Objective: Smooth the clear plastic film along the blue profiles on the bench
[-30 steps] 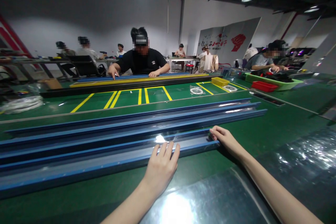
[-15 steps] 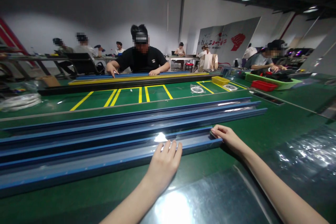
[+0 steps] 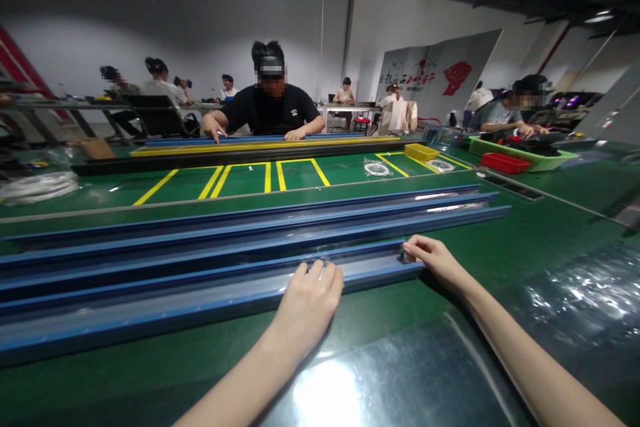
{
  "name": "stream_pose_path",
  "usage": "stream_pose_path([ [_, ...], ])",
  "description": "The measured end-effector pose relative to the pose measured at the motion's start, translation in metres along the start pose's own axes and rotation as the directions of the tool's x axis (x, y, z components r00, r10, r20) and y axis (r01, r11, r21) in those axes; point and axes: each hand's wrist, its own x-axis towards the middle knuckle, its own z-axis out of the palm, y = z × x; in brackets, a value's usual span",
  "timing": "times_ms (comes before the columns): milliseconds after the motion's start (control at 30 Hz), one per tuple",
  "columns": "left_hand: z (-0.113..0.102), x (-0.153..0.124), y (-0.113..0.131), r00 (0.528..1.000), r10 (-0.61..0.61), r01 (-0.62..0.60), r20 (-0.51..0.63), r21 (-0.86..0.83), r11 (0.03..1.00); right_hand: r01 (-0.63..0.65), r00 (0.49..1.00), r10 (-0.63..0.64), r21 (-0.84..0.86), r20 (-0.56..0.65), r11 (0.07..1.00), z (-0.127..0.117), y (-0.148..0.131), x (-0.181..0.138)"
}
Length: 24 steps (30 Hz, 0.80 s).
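Note:
A long blue channel [image 3: 200, 287] with a pale inner floor lies nearest me on the green table. My left hand [image 3: 314, 290] is bent over its near wall, fingers curled into the trough, their tips hidden. At the channel's right end, my right hand [image 3: 433, 257] has thumb and fingers pinched together. A small dark and pale piece shows at those fingertips, too small to name. Just beyond lie more blue channels [image 3: 350, 223], side by side and roughly parallel to the near one.
Clear plastic sheeting [image 3: 400, 360] covers the table's near side. Across from me, a person in black [image 3: 273, 110] works at yellow and black strips [image 3: 240, 157]. A green basket [image 3: 545, 161], a red tray [image 3: 505, 163] and a yellow tray [image 3: 420, 153] stand at the far right.
My left hand's fingers have curled further into the channel, having lain more outstretched across it before. The right hand stays at the channel's end, with slightly more of the small piece showing.

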Motion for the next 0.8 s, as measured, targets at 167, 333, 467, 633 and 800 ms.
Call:
stream_pose_path([
  [167,0.004,0.0,-0.001,1.0,-0.016,0.016,-0.005,-0.047,0.999,-0.027,0.999,0.028,-0.027,0.024,0.999,-0.002,0.001,-0.001],
  [333,0.009,0.0,-0.002,0.997,-0.071,0.071,-0.003,-0.112,0.991,-0.087,0.995,0.089,-0.046,0.047,0.995,-0.004,0.004,-0.001],
  [467,0.006,0.0,-0.004,0.994,-0.08,0.091,0.071,-0.171,0.981,-0.107,0.994,0.108,-0.034,0.022,0.994,-0.002,0.005,-0.001],
  [633,-0.001,0.001,-0.005,0.986,-0.067,0.096,0.154,-0.189,0.977,-0.071,0.997,0.071,-0.006,0.001,0.997,-0.002,0.006,0.0],
  [800,-0.002,0.002,-0.004,0.983,-0.067,0.103,0.173,-0.211,0.972,-0.032,0.998,0.033,0.022,-0.047,0.999,-0.001,0.01,0.001],
])
